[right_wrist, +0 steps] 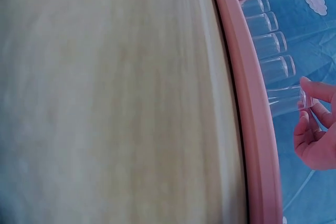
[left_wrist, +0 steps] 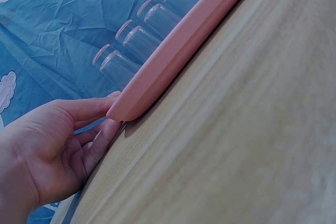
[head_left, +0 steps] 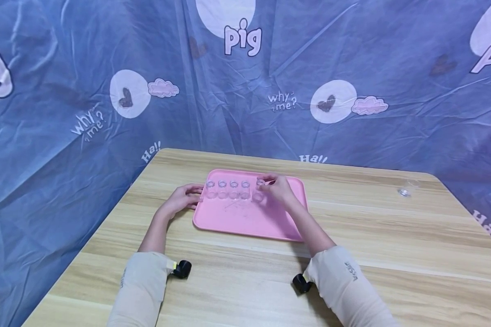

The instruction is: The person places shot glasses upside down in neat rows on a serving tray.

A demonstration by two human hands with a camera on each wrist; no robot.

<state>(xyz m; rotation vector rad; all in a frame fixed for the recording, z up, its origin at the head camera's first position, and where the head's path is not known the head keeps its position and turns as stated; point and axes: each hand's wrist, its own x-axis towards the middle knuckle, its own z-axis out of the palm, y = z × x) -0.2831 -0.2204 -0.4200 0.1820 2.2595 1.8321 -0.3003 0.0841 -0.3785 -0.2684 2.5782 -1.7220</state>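
Note:
On the pink tray (head_left: 237, 222), several small clear glasses (head_left: 234, 190) stand in a row, thick ends up. My right hand (head_left: 276, 188) pinches the top of the glass (head_left: 258, 196) at the row's right end, a little apart from the others. Its thumb and fingers are round the thick end in the right wrist view, where the glass (right_wrist: 283, 100) is upright on or close over the tray. My left hand (left_wrist: 58, 150) holds the tray's rim at its left side, fingertips on the edge beside the first glass (left_wrist: 118, 69).
Another clear glass (head_left: 407, 188) is far off on the right of the wooden table (head_left: 372, 218). A blue printed cloth (head_left: 245, 122) hangs behind the table and along its left side. The tray's raised rim (right_wrist: 252, 77) runs all round it.

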